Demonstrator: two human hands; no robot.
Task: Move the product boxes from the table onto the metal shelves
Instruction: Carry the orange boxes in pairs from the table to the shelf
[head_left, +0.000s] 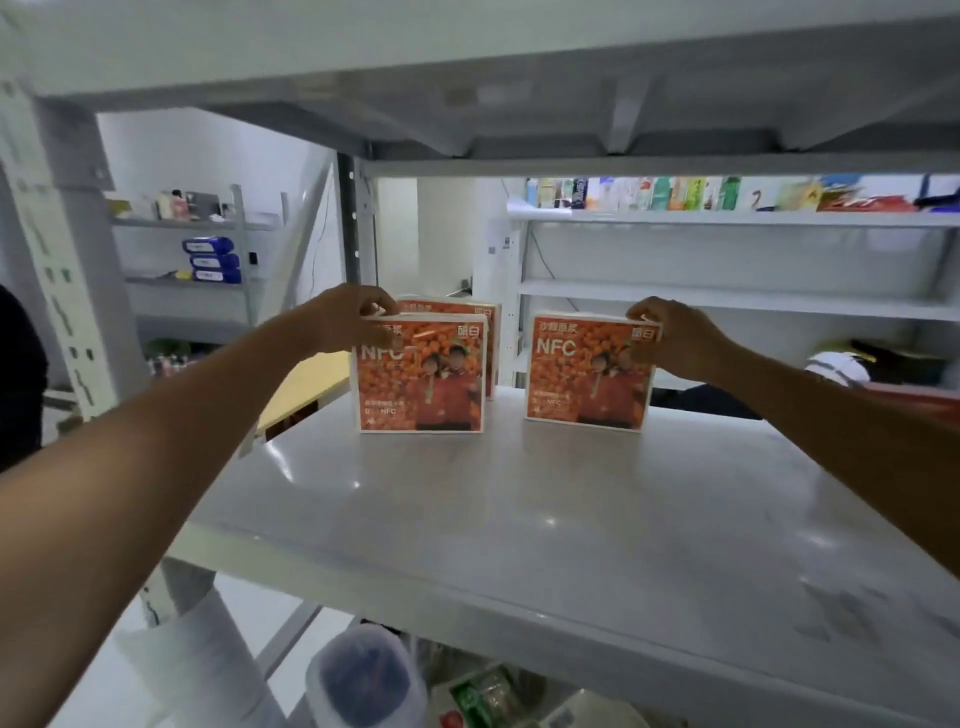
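Observation:
Two orange product boxes marked NFC stand upright on the grey metal shelf (519, 509). My left hand (345, 319) grips the top left corner of the left box (431, 384). My right hand (675, 338) grips the top right corner of the right box (587, 374). A third orange box (491, 332) stands directly behind the left one, mostly hidden by it. Both arms reach forward over the shelf board.
Another shelf board (519, 104) hangs close above. Behind stand further racks with coloured cartons (675, 193) and blue packs (210, 260). A yellow table (306, 384) lies beyond the shelf's left edge. Containers (363, 675) sit on the level below.

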